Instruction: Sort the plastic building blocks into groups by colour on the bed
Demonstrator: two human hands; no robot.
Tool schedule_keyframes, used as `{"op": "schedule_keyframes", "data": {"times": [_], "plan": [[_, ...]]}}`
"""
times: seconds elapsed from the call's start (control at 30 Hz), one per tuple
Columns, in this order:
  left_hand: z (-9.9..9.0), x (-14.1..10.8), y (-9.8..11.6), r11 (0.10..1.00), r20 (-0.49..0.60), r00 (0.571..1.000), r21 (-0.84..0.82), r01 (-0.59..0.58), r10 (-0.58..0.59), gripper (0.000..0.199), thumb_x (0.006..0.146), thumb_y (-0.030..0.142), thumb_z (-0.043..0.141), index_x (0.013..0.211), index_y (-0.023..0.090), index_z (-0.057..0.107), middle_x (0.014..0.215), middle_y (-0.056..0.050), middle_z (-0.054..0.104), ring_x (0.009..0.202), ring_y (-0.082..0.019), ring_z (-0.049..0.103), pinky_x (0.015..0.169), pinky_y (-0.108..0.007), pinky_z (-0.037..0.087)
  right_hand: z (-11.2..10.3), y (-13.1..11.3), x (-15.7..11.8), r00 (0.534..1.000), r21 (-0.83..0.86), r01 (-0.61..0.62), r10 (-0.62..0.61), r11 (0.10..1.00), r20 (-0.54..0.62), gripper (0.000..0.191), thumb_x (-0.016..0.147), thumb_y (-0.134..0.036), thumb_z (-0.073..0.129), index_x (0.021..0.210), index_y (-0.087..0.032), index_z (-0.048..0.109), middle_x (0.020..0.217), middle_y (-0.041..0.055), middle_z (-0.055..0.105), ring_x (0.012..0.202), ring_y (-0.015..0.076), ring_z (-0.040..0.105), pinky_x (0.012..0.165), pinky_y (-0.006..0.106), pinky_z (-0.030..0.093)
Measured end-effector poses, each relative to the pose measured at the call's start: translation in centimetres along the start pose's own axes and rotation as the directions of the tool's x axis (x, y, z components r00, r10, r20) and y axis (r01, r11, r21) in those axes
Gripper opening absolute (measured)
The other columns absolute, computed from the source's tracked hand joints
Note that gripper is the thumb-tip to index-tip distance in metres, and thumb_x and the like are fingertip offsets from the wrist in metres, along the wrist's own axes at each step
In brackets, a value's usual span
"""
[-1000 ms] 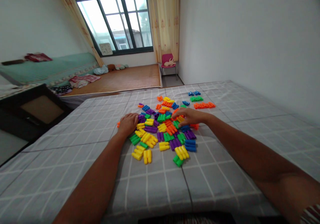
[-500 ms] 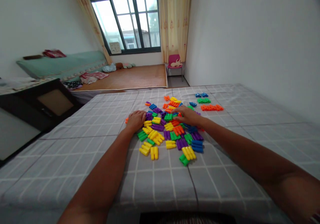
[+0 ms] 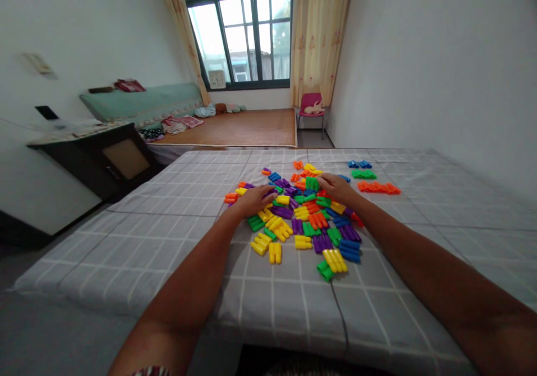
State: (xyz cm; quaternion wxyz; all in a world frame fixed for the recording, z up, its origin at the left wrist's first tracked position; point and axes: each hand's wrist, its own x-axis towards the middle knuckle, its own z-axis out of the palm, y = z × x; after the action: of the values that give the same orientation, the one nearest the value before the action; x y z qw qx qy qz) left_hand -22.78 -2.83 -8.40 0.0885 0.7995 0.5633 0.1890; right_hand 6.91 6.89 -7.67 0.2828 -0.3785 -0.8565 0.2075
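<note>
A loose pile of plastic toy building blocks, in yellow, purple, green, orange and blue, lies between my hands on a grey checked cloth (image 3: 176, 264). My left hand (image 3: 257, 199) rests on the left part of the pile, fingers stretched over purple blocks and near a yellow block (image 3: 282, 200). At the far right of the pile, my right hand (image 3: 335, 188) pinches a green block (image 3: 311, 183) and holds it slightly raised. Nearest to me, a yellow block (image 3: 335, 261) lies partly over a green block (image 3: 324, 270).
Right of the pile are separate rows of blocks: a blue row (image 3: 359, 164), a green row (image 3: 363, 174) and a longer orange row (image 3: 378, 188). Beyond the cloth stand a low bed (image 3: 247, 130), a dark cabinet (image 3: 126, 160) and a pink chair (image 3: 311, 102). A wall runs along the right.
My left hand has moved right, farther over the pile. My right hand has lifted a green block from among the others. The whole view has swung slightly left.
</note>
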Motion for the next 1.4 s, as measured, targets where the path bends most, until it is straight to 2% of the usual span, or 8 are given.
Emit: {"op": "schedule_keyframes", "data": {"times": [0.23,0.43,0.53,0.67,0.93,1.07,1.27,1.4], "plan": [[0.8,0.2,0.7,0.998,-0.019,0.998,0.019,0.052,-0.052,0.038,0.087,0.031,0.054,0.123,0.020,0.061,0.114,-0.007,0.068,0.100,-0.020,0.064,0.091,-0.031,0.049,0.0,0.5,-0.9,0.979,0.455,-0.200,0.191,0.867,0.067,0.030,0.084,-0.031,0.046,0.109,-0.019,0.058,0.068,-0.0013,0.064,0.062,0.0147,0.062,0.058,0.025,0.049],[-4.2,-1.0,0.1,0.957,-0.112,0.969,0.167,0.239,-0.222,0.049,0.089,0.039,0.053,0.134,0.022,0.052,0.117,-0.008,0.068,0.105,-0.021,0.062,0.091,-0.032,0.047,-0.3,0.5,-0.8,0.972,0.577,-0.221,0.225,0.787,0.066,0.028,0.081,-0.032,0.053,0.104,-0.019,0.063,0.074,0.0009,0.065,0.065,0.0130,0.062,0.056,0.023,0.050],[-6.8,-2.1,0.6,0.974,0.123,0.976,0.164,0.156,-0.177,0.040,0.078,0.044,0.064,0.111,0.023,0.068,0.113,-0.006,0.069,0.099,-0.020,0.063,0.086,-0.028,0.047,-0.6,0.4,-0.7,0.971,0.604,-0.228,0.223,0.764,0.084,0.027,0.081,-0.033,0.055,0.102,-0.018,0.064,0.074,0.0014,0.065,0.065,0.0126,0.062,0.056,0.022,0.050],[-6.7,-3.9,1.9,0.982,0.451,0.877,0.001,0.188,-0.168,0.031,0.056,0.037,0.080,0.084,0.025,0.072,0.078,0.002,0.071,0.071,-0.018,0.064,0.067,-0.023,0.047,-0.9,0.4,-0.7,0.957,0.651,-0.283,0.248,0.704,0.147,0.022,0.084,-0.029,0.054,0.101,-0.018,0.063,0.076,0.0030,0.066,0.065,0.0123,0.063,0.058,0.023,0.053],[-5.0,-2.8,3.2,0.993,0.216,0.970,0.063,0.103,-0.115,0.020,0.072,0.028,0.064,0.089,0.020,0.068,0.083,-0.003,0.070,0.078,-0.019,0.062,0.073,-0.027,0.047,-1.0,-0.2,-0.7,0.963,0.762,-0.252,0.231,0.596,0.138,0.039,0.077,-0.016,0.059,0.115,-0.023,0.056,0.087,0.0024,0.067,0.072,0.0137,0.068,0.068,0.029,0.058],[-4.8,0.7,2.7,0.938,0.072,0.988,-0.312,0.149,-0.133,0.028,0.085,0.036,0.049,0.097,0.015,0.063,0.085,-0.003,0.067,0.076,-0.015,0.059,0.070,-0.027,0.048,-1.5,0.4,-0.8,0.972,0.819,-0.198,0.218,0.539,0.091,0.042,0.074,-0.022,0.064,0.116,-0.026,0.056,0.099,0.0025,0.067,0.081,0.0147,0.069,0.075,0.031,0.057],[-0.8,4.7,4.0,0.697,0.058,0.989,-0.704,0.137,-0.136,0.040,0.077,0.045,0.064,0.100,0.013,0.060,0.085,-0.004,0.063,0.073,-0.012,0.059,0.067,-0.025,0.049,-1.7,2.2,-0.5,0.965,0.666,-0.220,0.258,0.713,0.042,0.042,0.074,-0.046,0.070,0.105,-0.019,0.060,0.086,0.0037,0.068,0.076,0.0154,0.065,0.063,0.027,0.053],[1.3,5.5,5.0,0.791,-0.062,0.992,-0.610,0.048,-0.108,0.046,0.081,0.038,0.060,0.119,0.013,0.057,0.070,0.001,0.057,0.063,-0.011,0.054,0.062,-0.025,0.045,-1.1,1.9,-0.2,0.980,0.602,-0.178,0.194,0.779,0.038,0.039,0.076,-0.044,0.068,0.103,-0.018,0.059,0.086,0.0035,0.068,0.073,0.0150,0.064,0.065,0.028,0.053]]}}
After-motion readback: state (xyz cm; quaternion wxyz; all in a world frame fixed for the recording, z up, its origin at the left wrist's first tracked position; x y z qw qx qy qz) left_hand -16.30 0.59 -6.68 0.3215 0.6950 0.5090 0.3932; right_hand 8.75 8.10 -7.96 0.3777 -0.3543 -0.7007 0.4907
